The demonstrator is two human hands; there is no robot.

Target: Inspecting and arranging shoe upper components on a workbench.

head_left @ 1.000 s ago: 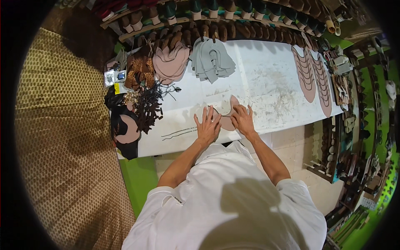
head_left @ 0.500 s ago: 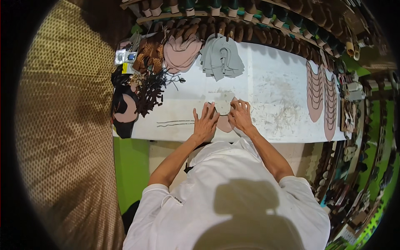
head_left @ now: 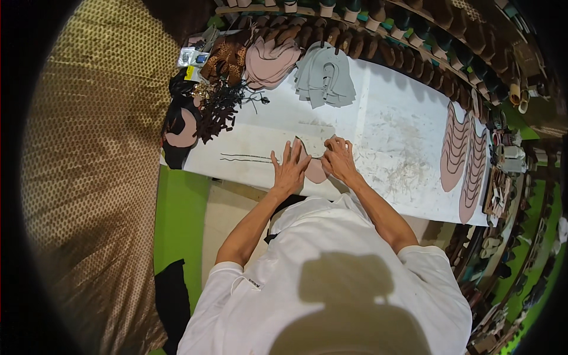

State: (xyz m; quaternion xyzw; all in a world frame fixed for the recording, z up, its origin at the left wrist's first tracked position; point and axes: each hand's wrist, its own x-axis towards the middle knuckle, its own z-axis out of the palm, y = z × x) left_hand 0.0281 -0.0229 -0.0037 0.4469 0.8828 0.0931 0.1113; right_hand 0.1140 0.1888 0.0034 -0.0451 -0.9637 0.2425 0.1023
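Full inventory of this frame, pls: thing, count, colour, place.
White worktable: one, scuffed white top, centre of view.
Pink leather piece under the hands: one, pink, near table edge.
Grey cut pieces stack: one pile, grey, far table edge.
Pink cut pieces stack: one pile, dusty pink, left of the grey pile.
Leopard-print pieces: one pile, brown spotted, far left corner.
Black straps heap: one tangle, black, left end of table.
Long pink scalloped pieces: several, count unclear, pink, right end of table.
Thin dark strips: about two, dark, left of the hands.
Left hand: flat, fingers spread, on the pink piece.
Right hand: fingers bent, at the piece's upper edge.
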